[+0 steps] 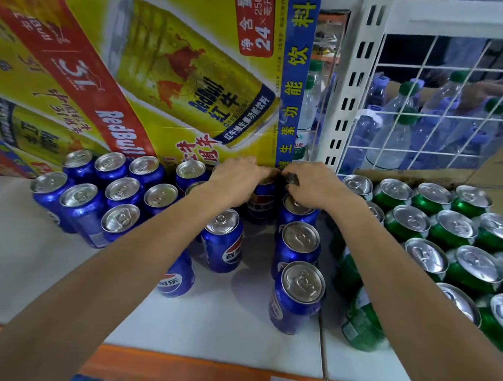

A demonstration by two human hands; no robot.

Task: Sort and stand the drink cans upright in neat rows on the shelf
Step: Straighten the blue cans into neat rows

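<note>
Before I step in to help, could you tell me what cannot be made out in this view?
Head view:
- Top of the blue can: covered by the left hand; grip unclear.
- What the right hand holds: hidden by that hand.
- Some green cans beneath the right forearm: partly covered.
- The bottles: blurred behind the wire mesh.

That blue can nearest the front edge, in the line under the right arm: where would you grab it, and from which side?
Grip the frontmost blue can round its upper side wall, just under the rim, coming from above and from its left. It stands upright, bare shelf lies to its left, and green cans crowd its right.
</note>
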